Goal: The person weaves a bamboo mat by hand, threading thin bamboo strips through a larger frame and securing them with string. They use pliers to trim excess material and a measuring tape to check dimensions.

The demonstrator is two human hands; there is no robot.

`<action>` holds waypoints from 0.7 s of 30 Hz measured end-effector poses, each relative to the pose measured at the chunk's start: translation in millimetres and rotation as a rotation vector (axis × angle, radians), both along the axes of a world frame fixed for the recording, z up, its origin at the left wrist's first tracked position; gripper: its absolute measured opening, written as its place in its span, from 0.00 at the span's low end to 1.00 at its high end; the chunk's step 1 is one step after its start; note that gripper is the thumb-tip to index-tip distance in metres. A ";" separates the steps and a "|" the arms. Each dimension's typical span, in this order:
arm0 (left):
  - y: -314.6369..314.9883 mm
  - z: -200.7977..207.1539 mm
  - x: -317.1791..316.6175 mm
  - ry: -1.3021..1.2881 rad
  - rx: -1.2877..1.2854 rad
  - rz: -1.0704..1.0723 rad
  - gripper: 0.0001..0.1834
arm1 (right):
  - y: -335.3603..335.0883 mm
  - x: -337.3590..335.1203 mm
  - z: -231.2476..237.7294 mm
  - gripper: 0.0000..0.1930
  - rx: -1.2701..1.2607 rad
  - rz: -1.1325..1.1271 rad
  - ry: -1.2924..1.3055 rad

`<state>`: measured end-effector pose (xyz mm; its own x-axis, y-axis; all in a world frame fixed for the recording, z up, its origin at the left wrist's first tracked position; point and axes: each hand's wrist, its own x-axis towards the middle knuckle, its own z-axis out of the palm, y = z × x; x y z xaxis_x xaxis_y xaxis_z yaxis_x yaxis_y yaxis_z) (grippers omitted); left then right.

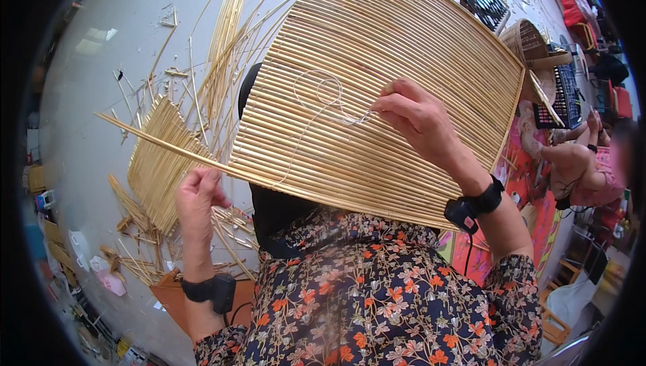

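Observation:
A large mat of pale yellow reed stalks [377,50], bound side by side, spreads across my lap. My right hand [417,120] is closed in a pinch above the mat's middle, gripping a thin white thread [316,114]. The thread loops loosely over the stalks and runs down to the mat's near edge. At the near left corner, my left hand [200,194] has its fingers closed on a long reed stalk [165,144]. This stalk lies along the near edge and sticks out well past the mat's left side. Its contact with my fingertips is partly hidden.
On the floor to the left are a smaller reed mat [161,164], loose reeds [225,43] and cut scraps [232,228]. A woven basket [525,40] and a dark plastic crate [568,90] stand at right. Another person [582,164] sits beyond a colourful floor cloth [538,231].

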<state>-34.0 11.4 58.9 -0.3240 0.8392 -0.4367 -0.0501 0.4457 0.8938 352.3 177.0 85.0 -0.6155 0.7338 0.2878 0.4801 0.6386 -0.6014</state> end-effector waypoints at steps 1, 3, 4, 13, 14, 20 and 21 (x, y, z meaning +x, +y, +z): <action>-3.1 5.0 -2.1 0.085 -0.012 -0.005 0.14 | 4.1 -2.6 -0.7 0.07 -0.002 0.021 -0.035; -2.0 28.2 -3.5 0.253 -0.035 -0.014 0.13 | 6.9 -8.2 -4.3 0.05 0.005 0.053 -0.079; 1.9 41.1 7.3 0.354 -0.033 0.018 0.11 | 7.1 -10.4 -7.6 0.04 0.014 0.061 -0.089; 72.1 73.9 108.6 0.297 0.687 -0.652 0.19 | -19.2 -12.7 -0.1 0.06 0.090 0.082 -0.006; 78.9 76.2 121.6 0.265 0.668 -0.700 0.19 | -25.4 -15.3 6.6 0.06 0.081 0.101 -0.023; 88.7 49.1 136.5 0.249 0.529 -0.770 0.07 | -39.1 -12.3 20.6 0.08 0.011 0.093 0.025; 85.6 49.9 135.6 0.198 0.454 -0.753 0.06 | -42.0 -11.9 21.2 0.10 -0.153 0.041 0.119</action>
